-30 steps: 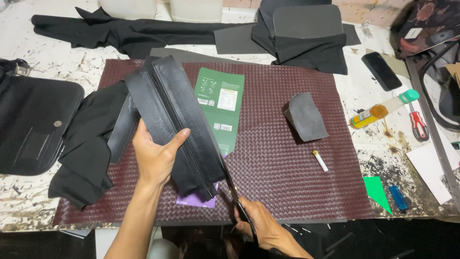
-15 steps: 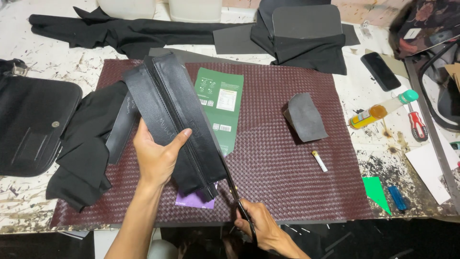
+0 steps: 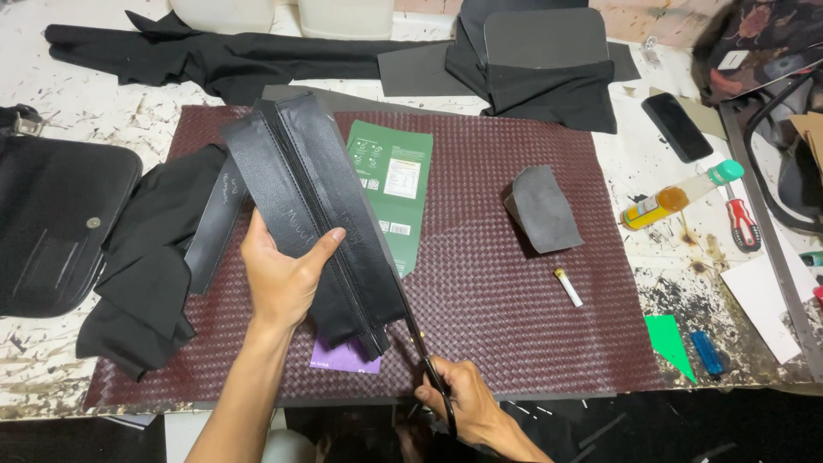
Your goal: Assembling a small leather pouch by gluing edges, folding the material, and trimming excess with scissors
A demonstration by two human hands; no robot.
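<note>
A: We hold the black leather panel (image 3: 313,214) with our left hand (image 3: 279,279); the thumb lies on top of it, pointing to the right, and the other fingers are under the piece, so we cannot tell how they are set.

B: And where does the panel lie?

A: It runs slanted over the woven maroon mat (image 3: 506,343), from the far left toward the near edge; its lower end is lifted a little above a small purple card (image 3: 343,358), and a green printed card (image 3: 393,184) lies partly under its right side.

B: Our right hand (image 3: 467,403) is closed around the handles of the scissors (image 3: 420,351); the blades point up along the right edge of the panel; whether they touch it we cannot tell.

A: How do we judge that the piece handles?

B: It looks light but rather stiff; it keeps its long flat shape in the hand and does not sag like the black cloth (image 3: 141,257) beside it on the left; the surface is smooth and a little shiny, so it may slide between the fingers.

A: Then we think the good place to hold is the middle of the length, near the ridge that runs down the centre, with the thumb pressing from above; a hold at the far end would probably let the near end swing.
</note>
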